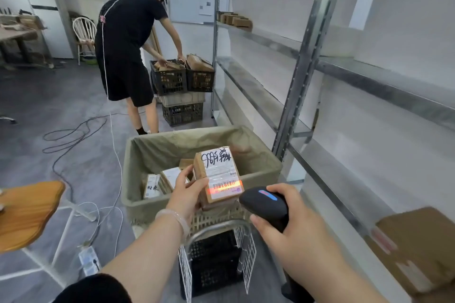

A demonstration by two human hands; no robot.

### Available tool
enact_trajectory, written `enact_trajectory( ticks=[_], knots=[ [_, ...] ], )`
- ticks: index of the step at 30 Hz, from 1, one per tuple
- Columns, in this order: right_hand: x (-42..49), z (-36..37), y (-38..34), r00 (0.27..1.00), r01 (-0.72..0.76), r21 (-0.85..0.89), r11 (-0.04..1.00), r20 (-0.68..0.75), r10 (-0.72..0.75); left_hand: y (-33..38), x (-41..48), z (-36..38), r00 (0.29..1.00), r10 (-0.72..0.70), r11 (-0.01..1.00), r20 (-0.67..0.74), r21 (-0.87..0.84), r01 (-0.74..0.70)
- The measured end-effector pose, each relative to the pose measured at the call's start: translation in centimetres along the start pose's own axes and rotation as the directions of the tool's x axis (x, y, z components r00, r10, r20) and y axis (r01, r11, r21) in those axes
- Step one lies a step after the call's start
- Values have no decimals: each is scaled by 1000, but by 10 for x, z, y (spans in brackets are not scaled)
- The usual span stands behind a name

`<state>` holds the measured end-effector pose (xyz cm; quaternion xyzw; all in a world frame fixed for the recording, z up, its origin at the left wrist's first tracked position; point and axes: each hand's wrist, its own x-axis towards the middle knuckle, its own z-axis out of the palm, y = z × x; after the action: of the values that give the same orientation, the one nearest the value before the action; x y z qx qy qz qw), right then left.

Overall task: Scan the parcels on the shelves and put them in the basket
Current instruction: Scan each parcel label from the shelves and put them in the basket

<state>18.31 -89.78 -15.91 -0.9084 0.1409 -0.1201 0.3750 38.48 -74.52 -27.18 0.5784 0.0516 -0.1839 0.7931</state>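
Note:
My left hand (188, 193) grips a brown cardboard parcel (218, 174) by its left side and holds it above the basket (266, 162), label facing up. My right hand (293, 226) grips a black barcode scanner (267, 204) just to the right of the parcel. A red scan line lies across the barcode at the label's near end. The basket is lined with olive cloth and holds several smaller parcels (160, 183). On the shelf at the lower right lies another brown parcel (418, 251).
A metal shelf rack (302, 56) runs along the right, with small boxes (236, 21) on a far shelf. Ahead, a person in black (128, 49) bends over black crates (182, 79) of parcels. Cables (81, 130) and a power strip (89, 261) lie on the floor; a wooden stool (27, 214) stands left.

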Motion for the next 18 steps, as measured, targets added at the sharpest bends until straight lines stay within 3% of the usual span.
enact_trajectory(
  ticks=[8, 15, 18],
  knots=[
    [122, 94, -10, 992, -126, 147, 981, 8, 127, 23, 87, -53, 993, -114, 989, -37, 91, 117],
    [197, 173, -13, 980, -199, 296, 934, 75, 185, 31, 133, -84, 970, -213, 972, -117, 70, 223],
    [225, 187, -19, 981, -195, 303, 933, 58, 186, 38, 155, -96, 969, -217, 958, -119, 164, 235]
  ],
)
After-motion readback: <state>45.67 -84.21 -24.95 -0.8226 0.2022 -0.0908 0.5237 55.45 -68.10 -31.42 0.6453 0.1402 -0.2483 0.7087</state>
